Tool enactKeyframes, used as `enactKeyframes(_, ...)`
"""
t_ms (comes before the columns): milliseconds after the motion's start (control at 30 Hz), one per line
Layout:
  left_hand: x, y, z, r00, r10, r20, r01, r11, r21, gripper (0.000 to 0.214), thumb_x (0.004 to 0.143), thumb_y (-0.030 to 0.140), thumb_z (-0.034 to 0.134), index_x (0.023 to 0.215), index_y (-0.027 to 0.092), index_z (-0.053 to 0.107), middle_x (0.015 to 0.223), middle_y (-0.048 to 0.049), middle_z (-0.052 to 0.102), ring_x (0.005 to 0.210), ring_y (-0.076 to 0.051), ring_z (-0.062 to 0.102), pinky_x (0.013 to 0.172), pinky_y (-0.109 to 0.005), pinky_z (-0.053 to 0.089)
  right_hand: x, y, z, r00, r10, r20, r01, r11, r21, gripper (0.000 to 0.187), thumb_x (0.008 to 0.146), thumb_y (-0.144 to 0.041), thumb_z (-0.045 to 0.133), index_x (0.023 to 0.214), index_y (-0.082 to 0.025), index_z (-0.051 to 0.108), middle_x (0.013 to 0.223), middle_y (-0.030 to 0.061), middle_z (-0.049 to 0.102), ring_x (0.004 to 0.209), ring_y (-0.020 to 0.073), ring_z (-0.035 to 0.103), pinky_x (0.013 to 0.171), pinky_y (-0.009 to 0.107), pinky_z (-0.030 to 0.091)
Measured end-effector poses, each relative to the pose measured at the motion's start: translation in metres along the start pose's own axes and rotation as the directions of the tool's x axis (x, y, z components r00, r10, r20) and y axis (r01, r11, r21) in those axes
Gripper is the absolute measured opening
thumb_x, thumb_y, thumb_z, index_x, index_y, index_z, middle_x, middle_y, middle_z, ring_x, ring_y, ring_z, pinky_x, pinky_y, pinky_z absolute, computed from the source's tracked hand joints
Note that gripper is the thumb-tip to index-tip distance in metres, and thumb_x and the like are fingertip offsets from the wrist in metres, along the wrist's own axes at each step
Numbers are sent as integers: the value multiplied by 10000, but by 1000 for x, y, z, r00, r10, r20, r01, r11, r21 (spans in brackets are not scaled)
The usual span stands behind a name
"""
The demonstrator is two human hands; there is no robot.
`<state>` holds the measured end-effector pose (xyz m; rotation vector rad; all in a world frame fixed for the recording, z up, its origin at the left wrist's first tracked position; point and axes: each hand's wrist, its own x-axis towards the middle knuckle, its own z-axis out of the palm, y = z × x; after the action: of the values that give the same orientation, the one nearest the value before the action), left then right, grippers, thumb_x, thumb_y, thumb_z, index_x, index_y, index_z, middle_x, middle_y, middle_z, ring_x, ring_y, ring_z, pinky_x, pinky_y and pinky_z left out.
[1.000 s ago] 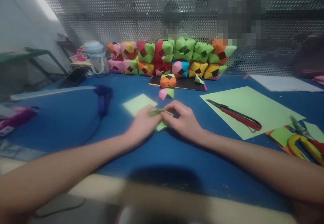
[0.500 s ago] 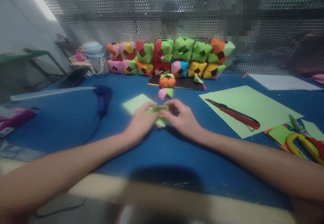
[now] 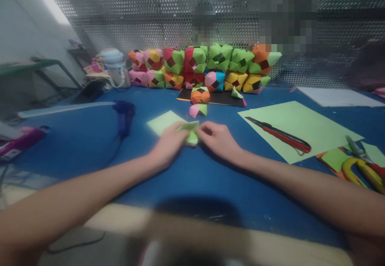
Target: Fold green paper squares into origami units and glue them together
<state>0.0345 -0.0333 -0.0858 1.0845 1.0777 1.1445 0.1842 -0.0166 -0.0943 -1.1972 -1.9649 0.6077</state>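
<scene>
A small piece of folded light green paper (image 3: 192, 137) is between my hands, with one flap standing up from it. My left hand (image 3: 171, 144) is closed on its left side, thumb and fingers gripping the paper. At the right edge, my right hand (image 3: 221, 142) is closed in a pinch, its fingertips at the paper's corner. Behind my left hand a flat light green square sheet (image 3: 164, 121) lies on the table, partly covered by the hand. A small pink and green folded paper piece (image 3: 197, 110) sits just beyond the paper.
Stacked folded paper balls (image 3: 195, 63) line the back against a perforated metal screen (image 3: 168, 21). On the right, a red and black utility knife (image 3: 279, 136) rests on a large green sheet (image 3: 303, 117), near yellow-handled scissors (image 3: 350, 170). A blue glue gun (image 3: 124, 115) is at left.
My right hand has drawn slightly right, from over the folded paper to its edge. More of the paper and its raised flap shows. My left hand keeps its grip.
</scene>
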Motion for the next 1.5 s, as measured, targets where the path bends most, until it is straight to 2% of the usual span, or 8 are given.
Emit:
enactKeyframes(300,0,3,1,999,-37,30,41,989,-140,176,649,79,472,777,124,586,795,-42,616,708,-123,574,710,-297,532,2,3,-2,999,-11,-41,16,992,128,122,773,-191,526,892,-175,545,589,-44,571,531,114,508,564,246,383)
enactKeyframes(667,4,5,-2,998,-67,-5,65,974,-219,119,685,98,547,785,105,611,866,-83,635,785,-160,601,731,-312,546,8,3,-15,992,-38,-120,52,992,116,70,722,-164,495,784,-195,508,608,-39,559,541,101,495,552,245,378)
enactKeyframes(833,7,4,-4,995,-92,-45,78,964,-253,167,656,45,503,789,89,594,864,-94,631,797,-170,599,737,-318,546,30,29,-37,955,28,-294,7,993,116,72,703,-148,508,761,-188,522,568,-47,526,522,104,483,539,258,380)
enactKeyframes(933,6,5,-3,994,-106,-33,96,969,-226,252,626,18,480,836,91,599,883,-96,641,812,-163,602,765,-308,529,42,47,-50,935,158,-318,-115,982,149,94,686,-111,504,741,-186,517,530,-47,524,484,110,494,516,266,392)
enactKeyframes(1067,5,8,-1,996,-84,-14,79,973,-216,339,586,2,499,887,106,617,920,-87,657,833,-155,607,790,-289,507,45,53,-56,959,251,-131,-218,950,225,100,665,-88,527,714,-172,549,521,-24,553,439,99,490,468,254,398)
enactKeyframes(1200,7,7,-3,999,-26,-42,18,984,-179,341,573,13,476,867,115,615,906,-89,659,817,-165,613,797,-311,504,38,43,-55,962,108,249,-145,980,134,52,716,-219,583,726,-168,583,530,-20,561,467,98,491,477,243,394)
enactKeyframes(1400,4,-3,-7,997,44,-67,-46,998,-33,367,593,61,491,914,157,641,891,-65,661,767,-166,606,727,-301,502,28,17,-55,998,-55,13,56,996,-65,280,827,-400,500,730,-159,605,653,6,576,566,108,450,532,247,337)
enactKeyframes(1500,-4,-6,-4,999,48,-16,-46,994,99,375,640,104,519,991,165,637,901,-56,661,774,-160,595,718,-287,484,18,-2,-53,955,-178,237,187,982,-16,280,861,-405,470,818,-175,625,724,10,604,624,121,495,561,239,351)
